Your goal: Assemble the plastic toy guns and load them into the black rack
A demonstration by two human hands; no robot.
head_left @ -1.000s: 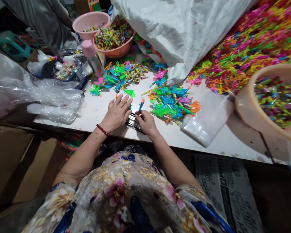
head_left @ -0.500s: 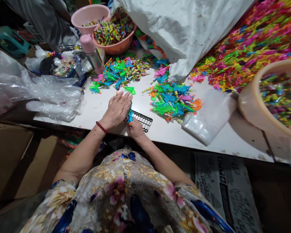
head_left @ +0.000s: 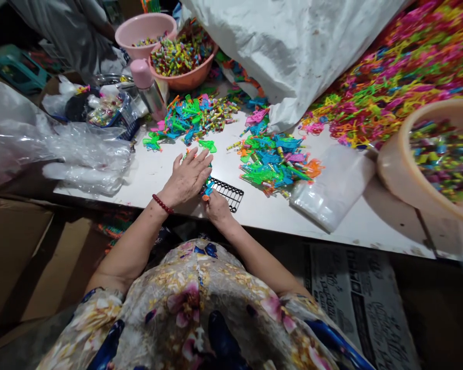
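Note:
My left hand [head_left: 189, 177] lies flat with its fingers stretched out, palm down over small blue and green plastic pieces that it mostly hides. Below its fingertips, a small blue plastic toy [head_left: 208, 189] with an orange end shows between the two hands. Curled fingers of my right hand [head_left: 218, 207] close at that toy's near end; the fingertips are partly hidden. Beside the right hand, a black plastic grid rack [head_left: 231, 194] rests on the white table [head_left: 158, 172]. A green toy [head_left: 207, 146] lies just beyond the left fingertips.
Colourful toys lie in a near heap [head_left: 273, 159] and a far heap [head_left: 189, 115]. Around them stand an orange basin [head_left: 189, 79], a pink basin [head_left: 129, 38], a flask [head_left: 148, 87] and a cream tub [head_left: 393, 169]. Clear bags [head_left: 332, 187] lie at right, plastic wrapping [head_left: 88, 159] at left.
The left hand has shifted slightly to the right over the blue toy, covering more of it. The right hand stays in place, and the whole view has moved a little.

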